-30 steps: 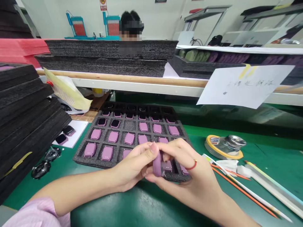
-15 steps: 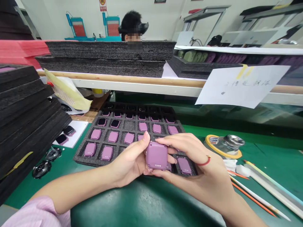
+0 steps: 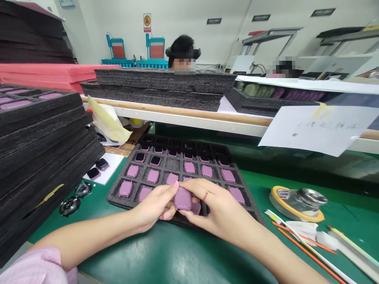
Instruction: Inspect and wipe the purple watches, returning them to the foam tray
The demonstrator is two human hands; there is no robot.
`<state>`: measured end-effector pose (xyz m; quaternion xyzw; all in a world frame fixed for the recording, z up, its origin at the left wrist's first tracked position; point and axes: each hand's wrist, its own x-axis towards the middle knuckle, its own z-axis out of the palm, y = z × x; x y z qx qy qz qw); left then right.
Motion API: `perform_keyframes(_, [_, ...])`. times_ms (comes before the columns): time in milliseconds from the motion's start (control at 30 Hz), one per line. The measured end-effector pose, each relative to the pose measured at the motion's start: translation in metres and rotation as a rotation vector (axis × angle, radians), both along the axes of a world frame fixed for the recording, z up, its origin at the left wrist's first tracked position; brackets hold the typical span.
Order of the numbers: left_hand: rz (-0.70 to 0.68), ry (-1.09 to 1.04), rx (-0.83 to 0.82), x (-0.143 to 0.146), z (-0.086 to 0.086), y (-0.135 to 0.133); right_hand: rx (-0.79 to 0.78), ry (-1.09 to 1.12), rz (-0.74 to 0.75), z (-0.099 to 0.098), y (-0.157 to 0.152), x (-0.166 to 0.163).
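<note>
- The pink watch case sits lower than half a second ago, now just above the foam tray instead of raised over it, and it looks smaller in view.
- The view has also shifted back and up, showing more wall, and a second person's blurred head has come into sight beyond the tray, to the right.
- The left hand has a narrow grip, its fingertips against the case's left side.
- The right hand has a narrow grip from the other side, its fingers closing over the case; between them, the two hands hold it.
- The right hand wears a red thread ring.
- Pink watch cases fill the tray's cells, and a black stack of foam trays stands left of it on the green counter.
- Right of the tray lie a yellow tape roll, a glass jar and orange sticks.
- Beyond the tray, a person wears a headset.
- A paper note beyond the tray, to the right, carries handwriting too blurred to read.
- A wall sign above the tray is also unreadable.
</note>
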<state>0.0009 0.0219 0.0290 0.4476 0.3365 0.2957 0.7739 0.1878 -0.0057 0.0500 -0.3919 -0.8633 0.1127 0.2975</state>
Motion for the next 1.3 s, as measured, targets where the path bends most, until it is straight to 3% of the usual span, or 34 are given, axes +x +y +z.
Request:
perform_keyframes(167, [0.083,0.050,-0.060,-0.027,-0.005,0.009,-0.112,-0.040,0.053,-0.007,0.031,-0.028])
perform_keyframes(300, [0.102,0.083,-0.008,-0.045,-0.001,0.015,-0.068,-0.045,0.105,-0.006,0.047,-0.040])
perform_keyframes(500, [0.131,0.144,0.110,-0.062,0.006,0.017,0.014,-0.079,0.109,-0.001,0.045,-0.050])
perform_keyframes(567, [0.123,0.226,0.198,-0.066,0.006,0.019,0.021,-0.079,0.088,-0.002,0.050,-0.050])
perform_keyframes(633, [0.126,0.415,0.393,-0.070,0.005,0.025,0.022,-0.075,0.025,-0.008,0.062,-0.047])
perform_keyframes(733, [0.165,0.675,0.673,-0.081,0.004,0.047,0.011,-0.081,-0.151,-0.025,0.090,-0.036])
perform_keyframes(900, [0.183,0.976,0.869,-0.107,0.000,0.105,-0.095,-0.207,-0.294,-0.048,0.124,-0.023])
perform_keyframes(1100, [0.063,1.217,0.910,-0.108,-0.016,0.152,-0.166,-0.334,-0.235,-0.029,0.144,-0.060])
perform_keyframes(1300, [-0.178,1.261,0.863,-0.110,-0.003,0.180,-0.301,-0.514,-0.177,-0.019,0.172,-0.095])
